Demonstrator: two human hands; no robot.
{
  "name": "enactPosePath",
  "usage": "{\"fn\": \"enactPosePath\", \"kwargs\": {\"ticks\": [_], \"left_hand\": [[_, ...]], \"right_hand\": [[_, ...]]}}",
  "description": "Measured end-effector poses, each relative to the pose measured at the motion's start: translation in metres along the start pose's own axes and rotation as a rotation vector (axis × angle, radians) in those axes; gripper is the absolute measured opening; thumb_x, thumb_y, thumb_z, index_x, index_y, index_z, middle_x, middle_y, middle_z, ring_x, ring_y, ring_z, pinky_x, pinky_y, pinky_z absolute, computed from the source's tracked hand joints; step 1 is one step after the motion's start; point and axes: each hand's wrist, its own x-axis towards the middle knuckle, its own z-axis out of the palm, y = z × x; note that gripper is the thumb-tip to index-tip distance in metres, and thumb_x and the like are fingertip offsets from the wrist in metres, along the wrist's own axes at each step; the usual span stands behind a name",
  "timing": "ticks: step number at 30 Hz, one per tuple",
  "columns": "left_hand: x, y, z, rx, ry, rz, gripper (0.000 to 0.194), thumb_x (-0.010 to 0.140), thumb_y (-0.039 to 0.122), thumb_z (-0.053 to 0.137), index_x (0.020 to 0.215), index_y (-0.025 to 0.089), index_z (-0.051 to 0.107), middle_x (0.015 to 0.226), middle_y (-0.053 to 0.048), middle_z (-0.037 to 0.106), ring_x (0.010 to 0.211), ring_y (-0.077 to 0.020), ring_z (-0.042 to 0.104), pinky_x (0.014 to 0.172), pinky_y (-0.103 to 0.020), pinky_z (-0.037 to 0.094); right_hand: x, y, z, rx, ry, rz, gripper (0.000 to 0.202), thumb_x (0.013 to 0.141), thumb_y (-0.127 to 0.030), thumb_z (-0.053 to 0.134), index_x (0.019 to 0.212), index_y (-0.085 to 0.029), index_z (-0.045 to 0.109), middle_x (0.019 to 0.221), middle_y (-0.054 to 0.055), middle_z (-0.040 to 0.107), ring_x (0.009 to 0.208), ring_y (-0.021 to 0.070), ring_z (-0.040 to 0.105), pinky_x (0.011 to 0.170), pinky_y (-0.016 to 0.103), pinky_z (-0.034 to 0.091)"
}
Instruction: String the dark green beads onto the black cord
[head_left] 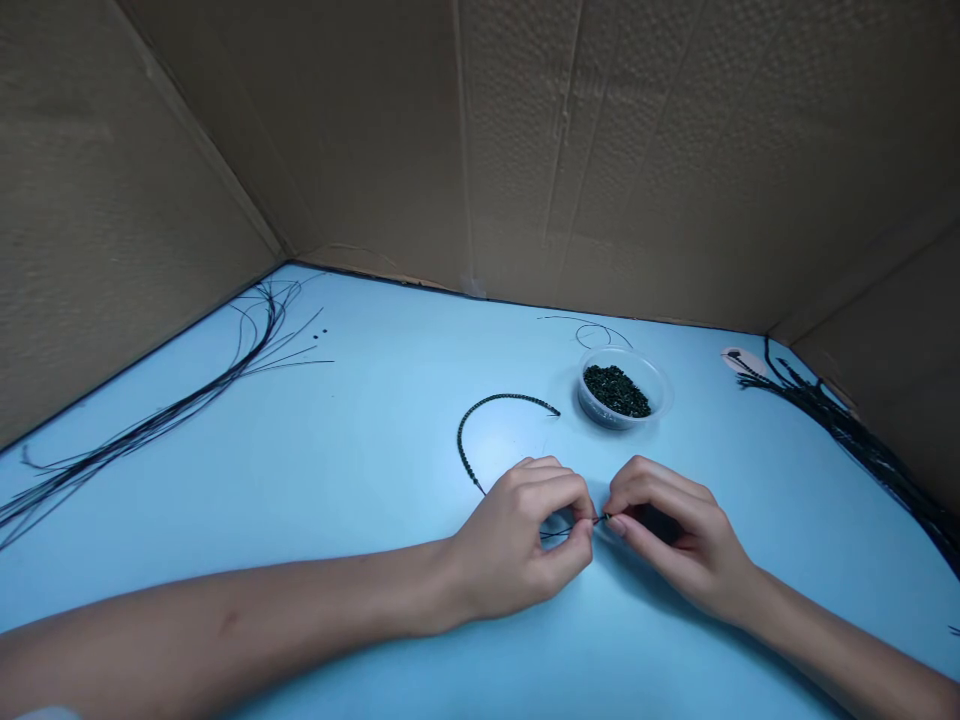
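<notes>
While the two hands nearly meet low over the pale blue table (337, 480), we see the left hand (536, 535) pinching a thin dark cord (556, 533) between thumb and forefinger, its other fingers curled in behind. Just to its right, the right hand (679, 530) pinches too, with thumb and forefinger pressed on a tiny dark piece (609, 516); we cannot tell whether that is a bead or part of the cord. The cord bridges the small gap between the two sets of fingertips, and a length of it shows inside the ring made by the left thumb and forefinger.

Just beyond the left hand we find a beaded strand (495, 398) lying in an arc, its near end running to a bare thread that passes out of our sight behind the knuckles. Beyond the right hand, a little to its left, stands a clear bowl (660, 390) holding dark green beads (615, 390), and a loose thread (626, 338) lies past its far rim. Far off to the left hand's left we see a bundle of dark cords (217, 380); well to the right hand's right, a thick bundle of dark strands (840, 425) lies by a pale disc (746, 358).
</notes>
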Motion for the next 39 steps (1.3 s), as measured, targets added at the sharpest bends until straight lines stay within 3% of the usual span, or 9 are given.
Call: {"fn": "enactPosePath", "kwargs": {"ticks": [27,39], "left_hand": [[0.0003,0.002,-0.0017,0.057,-0.061,-0.017,0.012,0.09,0.013,0.058,0.08,0.018,0.061,0.074,-0.001,0.068,0.073,-0.017,0.06,0.077,-0.033,0.045],[-0.0014,0.0024,-0.0035,0.091,-0.044,-0.076,0.012,0.099,0.014,0.06,0.09,0.018,0.066,0.083,-0.002,0.072,0.079,-0.0183,0.063,0.08,-0.033,0.044]], "right_hand": [[0.0014,-0.0023,0.0005,0.006,-0.129,0.033,0.012,0.103,-0.012,0.054,0.103,-0.022,0.06,0.092,0.006,0.062,0.081,0.0207,0.059,0.071,0.035,0.048],[0.0025,-0.0013,0.0004,0.002,-0.019,0.099,0.007,0.104,-0.017,0.061,0.099,-0.021,0.064,0.089,0.005,0.063,0.077,0.0192,0.059,0.069,0.033,0.047]]}}
